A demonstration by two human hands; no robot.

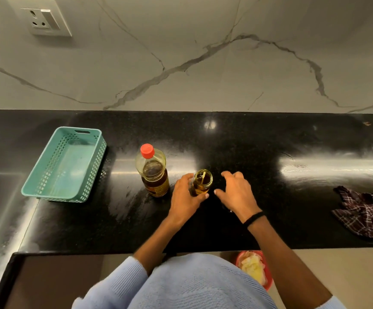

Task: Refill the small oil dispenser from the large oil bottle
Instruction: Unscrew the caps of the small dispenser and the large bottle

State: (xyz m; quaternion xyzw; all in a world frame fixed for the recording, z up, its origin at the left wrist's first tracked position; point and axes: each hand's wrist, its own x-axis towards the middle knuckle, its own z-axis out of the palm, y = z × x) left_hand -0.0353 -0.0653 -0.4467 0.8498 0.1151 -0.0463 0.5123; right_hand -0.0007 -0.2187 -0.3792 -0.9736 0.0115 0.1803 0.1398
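The small oil dispenser (202, 181), a little glass jar with dark golden oil and an uncovered mouth, stands on the black counter (259, 141). My left hand (186, 198) wraps around its left and front side. Just to the right of the jar my right hand (237, 191) hovers with fingers spread, holding nothing that I can see. The large oil bottle (153, 171) stands upright to the left of the jar, clear plastic with a yellow label, partly filled with dark oil. Its red cap (147, 150) is on.
A teal perforated basket (66, 165) sits at the left of the counter. A dark checked cloth (366, 211) lies crumpled at the right edge. Below the counter's front edge stands a red bin (255, 267) with pale scraps. A steel sink surface (0, 208) lies far left.
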